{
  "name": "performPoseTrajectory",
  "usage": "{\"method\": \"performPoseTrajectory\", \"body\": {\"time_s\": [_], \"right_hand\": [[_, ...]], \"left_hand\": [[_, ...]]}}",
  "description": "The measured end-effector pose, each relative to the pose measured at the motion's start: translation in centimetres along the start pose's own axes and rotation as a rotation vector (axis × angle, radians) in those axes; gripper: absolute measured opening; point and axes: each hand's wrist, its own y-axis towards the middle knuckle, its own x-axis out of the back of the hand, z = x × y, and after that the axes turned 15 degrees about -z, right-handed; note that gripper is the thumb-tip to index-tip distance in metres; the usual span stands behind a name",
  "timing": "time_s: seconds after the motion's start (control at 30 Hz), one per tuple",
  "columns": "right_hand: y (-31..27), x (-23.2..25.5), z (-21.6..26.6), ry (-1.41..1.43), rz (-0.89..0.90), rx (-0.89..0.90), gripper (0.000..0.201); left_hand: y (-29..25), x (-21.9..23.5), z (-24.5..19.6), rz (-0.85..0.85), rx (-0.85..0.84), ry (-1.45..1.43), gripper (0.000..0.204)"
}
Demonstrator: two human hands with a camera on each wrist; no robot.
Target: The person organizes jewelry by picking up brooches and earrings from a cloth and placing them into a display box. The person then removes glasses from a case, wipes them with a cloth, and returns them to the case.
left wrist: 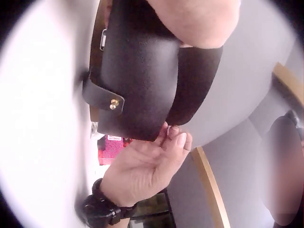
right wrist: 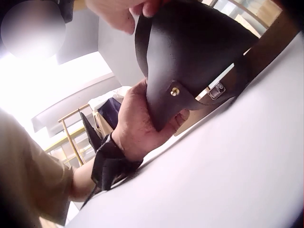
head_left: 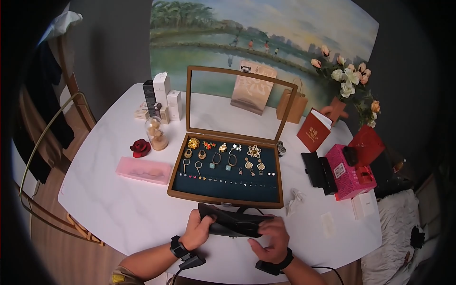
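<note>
A black leather glasses case [head_left: 225, 228] is held just above the table in front of the jewellery box, its mouth spread. My left hand [head_left: 197, 230] grips its left end, thumb at the opening and fingers behind. At the other end my right hand [head_left: 273, 239] has curled fingertips on the edge of the mouth. Dark curved rims like glasses [head_left: 245, 227] show inside, partly covered. A strap with a brass stud [left wrist: 114, 103] hangs on the front in the left wrist view. The right wrist view shows my left hand [right wrist: 137, 124] wrapped round the case end.
Behind the case, the wooden jewellery box [head_left: 173, 191] stands with its glass lid raised over rows of earrings. A pink case [head_left: 142, 171] lies left. To the right are crumpled tissue [head_left: 295, 199], black cases [head_left: 319, 172] and a pink box [head_left: 349, 173]. Cables trail from both wrists.
</note>
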Motion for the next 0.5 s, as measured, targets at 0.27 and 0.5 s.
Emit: {"method": "performPoseTrajectory", "body": {"time_s": [0.27, 0.5], "right_hand": [[-0.4, -0.3, -0.9, 0.205, -0.231, -0.537, 0.092], [-1.1, -0.4, -2.0, 0.326, -0.335, -0.670, 0.083]], "left_hand": [[-0.1, -0.2, 0.9, -0.033, -0.022, -0.136, 0.022], [0.8, 1.3, 6.4, -0.076, -0.328, -0.028, 0.042]]}}
